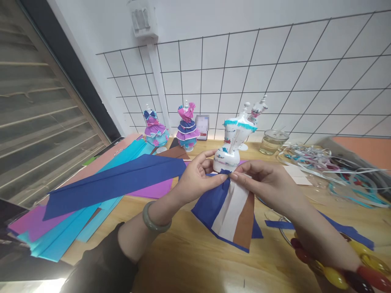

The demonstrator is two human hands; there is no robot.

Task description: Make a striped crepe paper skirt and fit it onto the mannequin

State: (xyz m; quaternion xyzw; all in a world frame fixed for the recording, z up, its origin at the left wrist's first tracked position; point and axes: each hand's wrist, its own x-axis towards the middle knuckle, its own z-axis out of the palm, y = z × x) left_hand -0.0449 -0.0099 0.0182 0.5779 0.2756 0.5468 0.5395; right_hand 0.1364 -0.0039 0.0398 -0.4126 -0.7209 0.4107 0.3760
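Note:
A small white dress-form mannequin (226, 156) with a turquoise strip round its top stands in front of me. Below it hangs a striped paper skirt (230, 207) in blue, white and brown, its gathered top edge at the mannequin's base. My left hand (200, 173) pinches that edge from the left, thumb on the blue part, with its fingers beside the mannequin. From the right, my right hand (262, 181) pinches the same edge between thumb and forefinger. The two thumb tips nearly meet. Whether the skirt is fixed to the mannequin I cannot tell.
Blue (122, 179) and turquoise paper sheets (88, 219) lie stacked at left. Two dressed mannequins (155, 130) and another white one (259, 109) stand behind. A glass of liquid (273, 142), tangled ribbons (324, 162) and blue strips (348, 230) lie to the right.

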